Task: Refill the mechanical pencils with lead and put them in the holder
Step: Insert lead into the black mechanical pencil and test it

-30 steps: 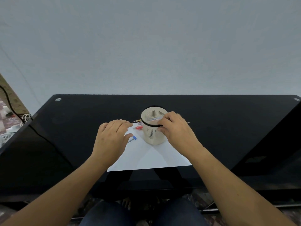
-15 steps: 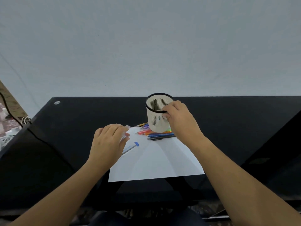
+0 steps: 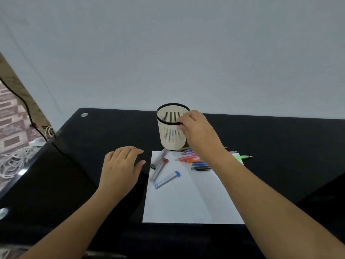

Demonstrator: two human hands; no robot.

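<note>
A cream slotted holder (image 3: 170, 136) with a black rim stands upright just beyond a white sheet of paper (image 3: 186, 200). My right hand (image 3: 197, 128) grips its rim on the right side. Several coloured mechanical pencils (image 3: 194, 159) lie in a heap at the sheet's far edge, partly under my right wrist; a green one (image 3: 242, 157) sticks out to the right. Three lead tubes lie on the sheet: one with a blue cap (image 3: 167, 180), one with a red cap (image 3: 160, 168), one with a black cap (image 3: 158, 158). My left hand (image 3: 120, 167) hovers open, left of the sheet.
The black glass desk (image 3: 74, 165) runs back to a pale wall. Its left edge drops off to white cables (image 3: 16, 159) and a black cord on the floor. Round metal studs (image 3: 84, 114) mark the desk's corners.
My right hand carried the holder from the sheet back beyond its far edge, uncovering the pencils. My left hand let go of the lead tubes and drew left off the paper.
</note>
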